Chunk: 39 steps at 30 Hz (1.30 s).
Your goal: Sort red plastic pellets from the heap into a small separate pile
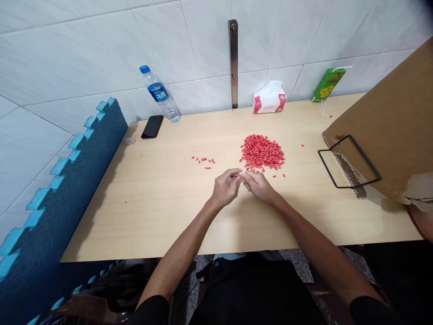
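My left hand [226, 186] and my right hand [260, 185] meet over the middle of the table, fingertips nearly touching. Thumb and finger of each hand are pinched. A small red tube-like piece [242, 178] shows at the right fingertips; whatever the left fingers grip is too small to make out. Just beyond the hands lies a pile of many such red pieces [262, 151], with a few loose ones at its near edge. Farther left, a scattered group of several red pieces [204, 160] rests on the wooden tabletop [162, 203].
Along the wall stand a water bottle [158, 94], a tissue pack [269, 99] and a green drink carton [328, 85]. A black phone [152, 127] lies near the bottle. Blue foam mats [77, 174] edge the left; a cardboard box [382, 126] with a black wire frame [350, 162] stands right, near another person's arm [421, 221].
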Available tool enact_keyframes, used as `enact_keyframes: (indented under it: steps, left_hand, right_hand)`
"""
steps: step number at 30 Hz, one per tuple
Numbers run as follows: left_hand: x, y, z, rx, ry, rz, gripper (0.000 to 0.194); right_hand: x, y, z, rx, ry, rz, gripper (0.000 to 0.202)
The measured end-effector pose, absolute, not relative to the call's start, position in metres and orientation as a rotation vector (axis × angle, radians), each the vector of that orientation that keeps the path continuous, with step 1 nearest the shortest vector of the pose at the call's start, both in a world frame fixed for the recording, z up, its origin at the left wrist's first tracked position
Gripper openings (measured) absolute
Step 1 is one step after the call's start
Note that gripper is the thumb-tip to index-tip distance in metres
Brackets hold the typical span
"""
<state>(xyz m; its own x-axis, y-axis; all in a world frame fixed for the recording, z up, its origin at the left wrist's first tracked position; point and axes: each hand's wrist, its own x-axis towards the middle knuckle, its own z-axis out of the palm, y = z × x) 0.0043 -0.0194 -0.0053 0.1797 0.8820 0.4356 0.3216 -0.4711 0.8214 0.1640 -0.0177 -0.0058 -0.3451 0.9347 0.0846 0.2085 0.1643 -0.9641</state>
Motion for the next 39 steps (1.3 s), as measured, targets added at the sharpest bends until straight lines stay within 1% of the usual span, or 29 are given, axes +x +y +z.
enact_keyframes:
  steps: [10,16,24,28,32,39]
  left_hand:
    - [0.0044,-0.0184,-0.0055,1.803,1.154,1.261,0.022]
    - [0.0034,-0.0174,-0.0046,1.767,1.139,1.226,0.018]
    - [0.0017,-0.0165,-0.0041,1.669,1.079,1.174,0.019]
    - [0.0022,-0.0171,-0.0022,1.632,1.063,1.154,0.019]
    - [0.0035,-0.0161,-0.0010,1.582,1.039,1.150,0.022]
    - [0.0053,-0.0154,-0.0017,1.526,0.972,1.134,0.034]
  right_hand:
    - [0.1652,-0.0172,-0.0027,-1.107,-1.701,1.259,0.044]
    - [0.1647,-0.0171,-0.0037,-1.116,-1.680,1.253,0.044]
    - [0.1631,-0.0172,-0.0071,-1.202,-1.678,1.074,0.048]
    - [0.1636,-0.0174,-0.0060,-1.196,-1.692,1.085,0.049]
    - [0.1652,-0.0173,-0.0042,-1.156,-1.700,1.140,0.049]
    - [0.1679,-0.0153,-0.0039,-1.157,-1.705,1.181,0.050]
